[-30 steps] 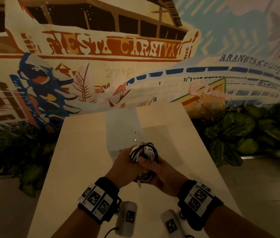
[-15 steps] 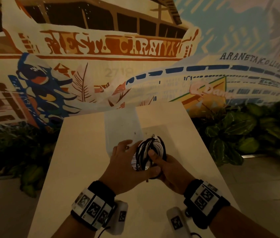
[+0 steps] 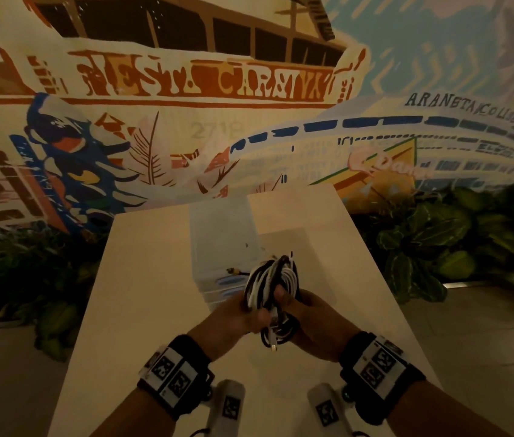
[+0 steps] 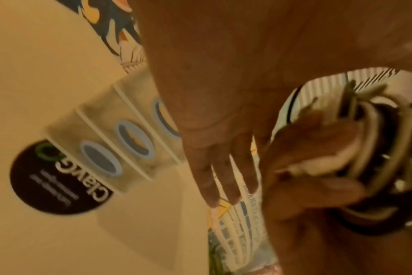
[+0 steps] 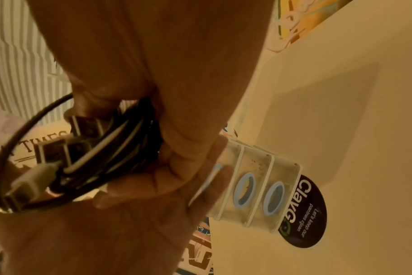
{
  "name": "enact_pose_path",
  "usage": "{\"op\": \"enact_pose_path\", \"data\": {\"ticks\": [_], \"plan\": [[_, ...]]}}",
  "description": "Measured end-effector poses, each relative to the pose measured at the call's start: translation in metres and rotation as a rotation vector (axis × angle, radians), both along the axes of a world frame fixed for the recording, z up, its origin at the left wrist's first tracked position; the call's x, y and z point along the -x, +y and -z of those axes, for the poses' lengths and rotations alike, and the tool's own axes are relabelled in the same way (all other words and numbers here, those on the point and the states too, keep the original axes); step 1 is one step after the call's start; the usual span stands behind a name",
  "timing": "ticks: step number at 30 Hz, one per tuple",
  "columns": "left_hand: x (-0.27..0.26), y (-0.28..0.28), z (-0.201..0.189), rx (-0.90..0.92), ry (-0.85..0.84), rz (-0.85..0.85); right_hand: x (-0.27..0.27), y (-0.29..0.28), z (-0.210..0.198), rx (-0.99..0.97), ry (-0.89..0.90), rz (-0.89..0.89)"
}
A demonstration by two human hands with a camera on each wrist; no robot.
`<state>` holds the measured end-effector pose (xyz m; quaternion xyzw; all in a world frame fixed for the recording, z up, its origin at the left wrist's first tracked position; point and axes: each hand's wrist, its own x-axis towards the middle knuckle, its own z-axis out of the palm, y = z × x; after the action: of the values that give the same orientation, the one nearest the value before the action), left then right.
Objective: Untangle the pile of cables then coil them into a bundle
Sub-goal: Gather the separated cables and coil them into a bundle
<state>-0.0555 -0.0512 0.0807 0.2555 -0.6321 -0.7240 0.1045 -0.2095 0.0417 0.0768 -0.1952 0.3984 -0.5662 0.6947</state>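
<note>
A coil of black and white cables (image 3: 273, 279) is held upright above the table (image 3: 155, 294) between both hands. My right hand (image 3: 309, 313) grips its lower right side, thumb pressed on the front. In the right wrist view the fingers (image 5: 176, 167) curl round the strands (image 5: 101, 158), and a white plug (image 5: 28, 184) sticks out. My left hand (image 3: 233, 313) holds the coil's lower left edge. In the left wrist view three fingers (image 4: 219, 176) lie straight, beside the blurred coil (image 4: 376, 148). A plug (image 3: 273, 345) hangs under the coil.
A clear stack of small drawers (image 3: 218, 247) with blue oval handles (image 5: 244, 188) stands on the table just beyond the hands. A round black sticker (image 5: 303, 214) lies beside it. Leafy plants (image 3: 422, 247) flank the table, with a painted wall behind.
My left hand has slid from lying spread over the coil's front to its lower left edge. The coil now stands more upright, with a plug dangling below it.
</note>
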Motion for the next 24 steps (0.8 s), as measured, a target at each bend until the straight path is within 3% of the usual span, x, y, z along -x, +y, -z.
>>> {"op": "enact_pose_path", "data": {"ticks": [6,11,17,19,22,24], "plan": [[0.008,0.006,-0.004,-0.191,0.223,-0.178,-0.004,-0.006,-0.01,0.033,0.155,-0.142],[0.002,0.004,0.004,-0.352,0.315,-0.186,-0.013,-0.01,-0.007,0.034,0.231,-0.176],[-0.004,0.002,0.009,-0.191,0.176,-0.374,-0.013,-0.015,0.002,0.046,0.108,-0.192],[-0.004,0.002,0.008,-0.173,0.189,-0.373,-0.015,-0.021,0.002,0.036,0.184,-0.141],[-0.005,0.001,0.004,-0.106,0.237,-0.356,-0.01,-0.026,0.003,0.024,0.455,-0.057],[-0.006,-0.002,0.004,-0.072,0.237,-0.33,-0.004,-0.023,0.0,0.065,0.514,-0.075]]}}
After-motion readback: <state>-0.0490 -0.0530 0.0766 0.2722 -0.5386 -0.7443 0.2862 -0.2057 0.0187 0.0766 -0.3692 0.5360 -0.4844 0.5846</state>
